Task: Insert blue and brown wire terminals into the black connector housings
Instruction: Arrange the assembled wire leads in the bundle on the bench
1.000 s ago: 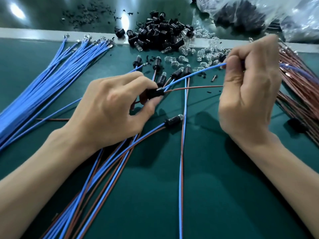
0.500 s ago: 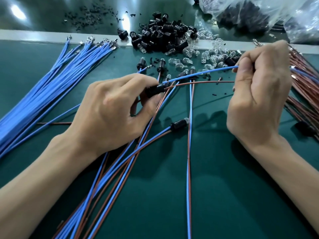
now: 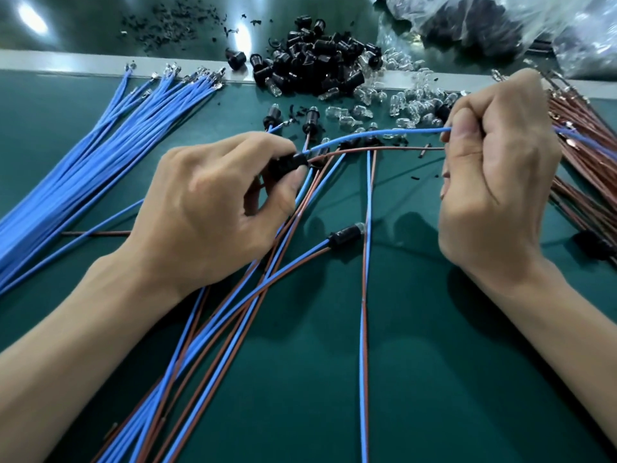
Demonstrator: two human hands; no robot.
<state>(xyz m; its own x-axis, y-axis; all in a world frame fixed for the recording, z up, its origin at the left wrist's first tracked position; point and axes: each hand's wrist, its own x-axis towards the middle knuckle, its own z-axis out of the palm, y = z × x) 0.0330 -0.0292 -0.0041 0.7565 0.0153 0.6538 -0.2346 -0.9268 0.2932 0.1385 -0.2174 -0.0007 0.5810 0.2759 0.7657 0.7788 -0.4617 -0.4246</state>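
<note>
While pinching housing (image 3: 288,161) at centre in left hand (image 3: 207,208), grips its blue wire (image 3: 384,133) and brown wire (image 3: 384,148) in right hand (image 3: 497,182). Assemblies (image 3: 345,233) done below centre; bundle (image 3: 100,152) upper left, pile (image 3: 317,58) at top pending.

Dark green work mat (image 3: 434,362); pale strip (image 3: 66,63) along far edge; glossy surface (image 3: 83,21) beyond, reflecting overhead lights.

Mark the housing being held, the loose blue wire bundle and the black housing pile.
held housing (image 3: 289,161): head view, its exposed black end.
blue wire bundle (image 3: 100,158): head view, mid-length of the bundle.
black housing pile (image 3: 317,58): head view, centre of the heap.
</note>
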